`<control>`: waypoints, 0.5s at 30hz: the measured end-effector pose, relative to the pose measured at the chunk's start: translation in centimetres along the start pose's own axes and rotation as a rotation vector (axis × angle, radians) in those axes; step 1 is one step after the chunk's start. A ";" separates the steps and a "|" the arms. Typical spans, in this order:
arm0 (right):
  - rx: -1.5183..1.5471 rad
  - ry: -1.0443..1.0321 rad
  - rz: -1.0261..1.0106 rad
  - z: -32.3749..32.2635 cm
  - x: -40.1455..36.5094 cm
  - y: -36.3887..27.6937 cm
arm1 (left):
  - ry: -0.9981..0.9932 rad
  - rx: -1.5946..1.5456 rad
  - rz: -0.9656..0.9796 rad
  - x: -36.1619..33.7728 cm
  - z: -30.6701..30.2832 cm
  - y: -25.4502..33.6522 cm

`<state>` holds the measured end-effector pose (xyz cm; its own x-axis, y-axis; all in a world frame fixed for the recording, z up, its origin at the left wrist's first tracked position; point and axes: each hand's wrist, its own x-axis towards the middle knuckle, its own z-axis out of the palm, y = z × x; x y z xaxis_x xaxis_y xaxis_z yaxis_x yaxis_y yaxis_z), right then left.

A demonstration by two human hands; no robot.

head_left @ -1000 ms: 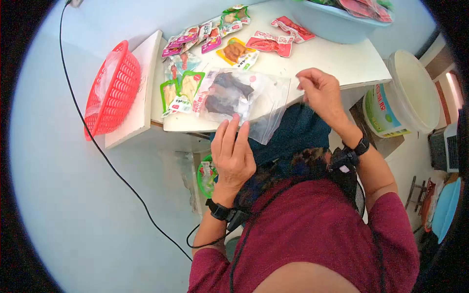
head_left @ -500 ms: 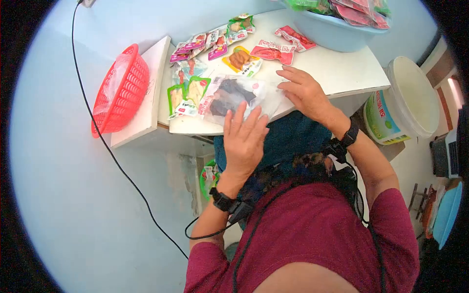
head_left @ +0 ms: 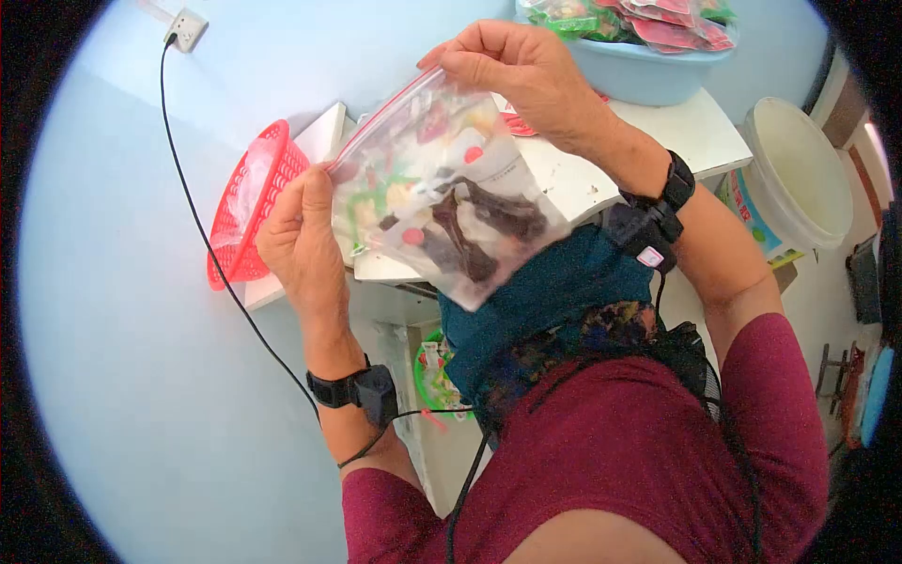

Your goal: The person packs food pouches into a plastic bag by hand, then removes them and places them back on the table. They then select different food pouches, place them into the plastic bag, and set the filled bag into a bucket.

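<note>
A clear zip-lock bag [head_left: 413, 221] with a red seal strip hangs tilted between my two hands, above the white table [head_left: 648, 150]. Dark pieces [head_left: 470, 230] rest in its lower part. My left hand [head_left: 305, 221] pinches the left end of the seal strip between thumb and fingers. At the far upper end, my right hand [head_left: 512, 70] grips the other corner of the strip. Through the clear plastic, coloured snack packets show blurred on the table behind. One red packet [head_left: 515, 120] peeks out beside my right hand.
A red plastic basket [head_left: 296, 164] with clear plastic in it leans at the left. Packets fill a light blue basin [head_left: 648, 80] at the back right. Right of the table stands a white bucket [head_left: 803, 179]. A black cable [head_left: 202, 235] crosses the left side from a wall socket [head_left: 188, 30].
Both hands have taken hold of the bag by its seal edge and lifted it off the table. My left hand moved left and up, my right hand up and left.
</note>
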<state>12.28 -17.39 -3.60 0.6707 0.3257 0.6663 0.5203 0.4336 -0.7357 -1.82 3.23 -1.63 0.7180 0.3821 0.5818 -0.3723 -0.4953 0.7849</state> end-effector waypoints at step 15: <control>0.056 0.073 0.246 -2.0 -2.8 0.4 | -0.263 -0.138 -0.089 -0.9 2.4 -2.5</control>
<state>11.69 -19.79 -6.03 0.8110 0.3661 0.4564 0.3084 0.3954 -0.8652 -0.13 2.30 -4.64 0.8722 0.1952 0.4484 -0.3647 -0.3512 0.8623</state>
